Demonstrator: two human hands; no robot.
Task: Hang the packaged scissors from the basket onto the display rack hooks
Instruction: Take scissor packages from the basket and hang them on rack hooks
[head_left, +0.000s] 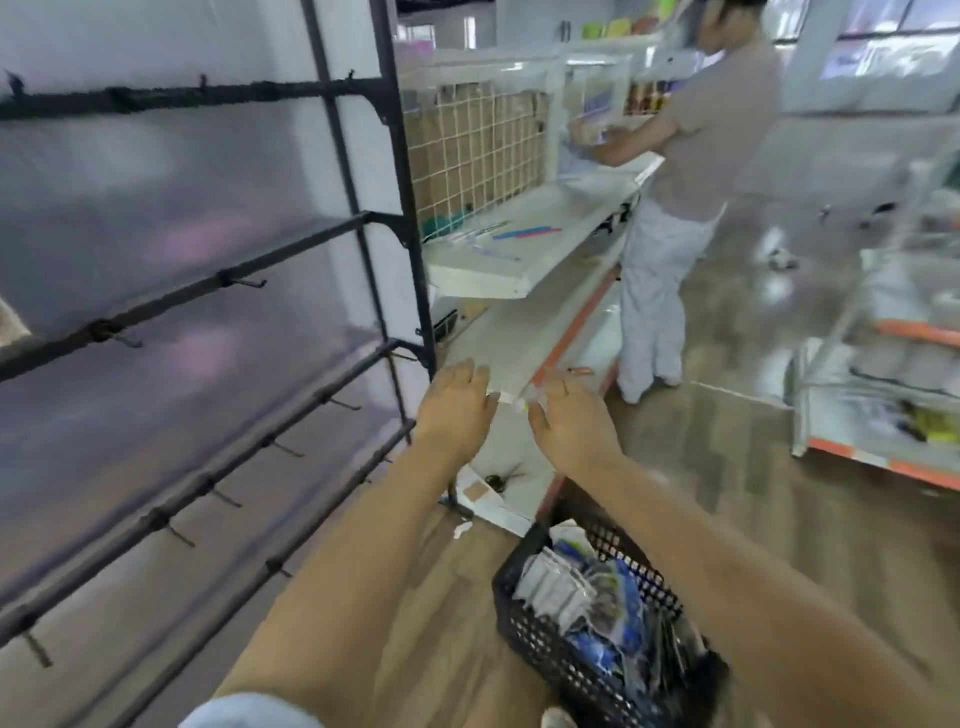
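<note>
In front of the rack: both bare arms reach forward and down, the two hands side by side over the low white shelf (511, 358).
Left hand (457, 410): back of the hand toward the camera, fingers straight and slightly spread, holding nothing that can be seen.
Right hand (569, 423): just beside the left, fingers extended and loosely apart; a small white and yellowish scrap (514, 401) shows in the gap between the two hands, near the thumbs — too blurred to tell whether either hand pinches it.
Display rack (208, 291): black metal frame at the left, with slanting crossbars in front of a translucent sheet.
Hooks (244, 282): short black pegs sticking out from the crossbars, each one bare.
Basket (524, 631): black plastic mesh, on the wooden floor (753, 467) at the lower right, below the right forearm.
Packaged scissors (597, 597): piled inside the basket — white and blue packets lying jumbled on one another, none on the rack.
Low white shelf: runs away from the rack's foot, with an orange edge strip; a small dark object lies on it near the left wrist, too blurred to name.
Upper white shelf (498, 254): beyond the rack, backed by a white wire grid, with a few thin blue and pink items lying on it.
Other person (685, 171): stands farther down the aisle in a beige top and pale trousers, arms toward the shelving.
</note>
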